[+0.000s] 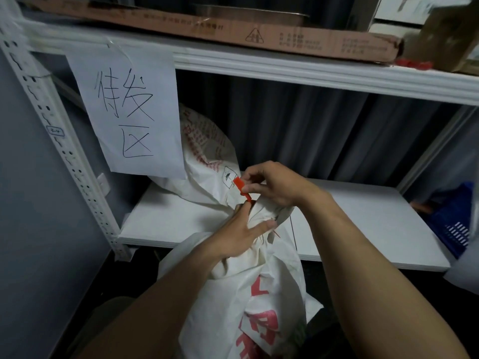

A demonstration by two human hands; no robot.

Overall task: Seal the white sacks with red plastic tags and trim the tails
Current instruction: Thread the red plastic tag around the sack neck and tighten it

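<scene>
A white sack [261, 301] with red print stands in front of me, its neck gathered at the edge of the lower shelf. My left hand [241, 234] grips the bunched neck. My right hand [274, 185] pinches a red plastic tag [241, 187] that runs down into the gathered neck. The tag's lower end is hidden between my fingers and the cloth. A second white sack [207, 151] with red print lies on the shelf behind, to the left.
The white lower shelf board [375, 224] stretches to the right. A handwritten paper sign [129, 110] hangs from the upper shelf [311, 71]. Flat cardboard [259, 35] and loose red tags [414, 64] lie on top. A blue crate [451, 224] stands at the right.
</scene>
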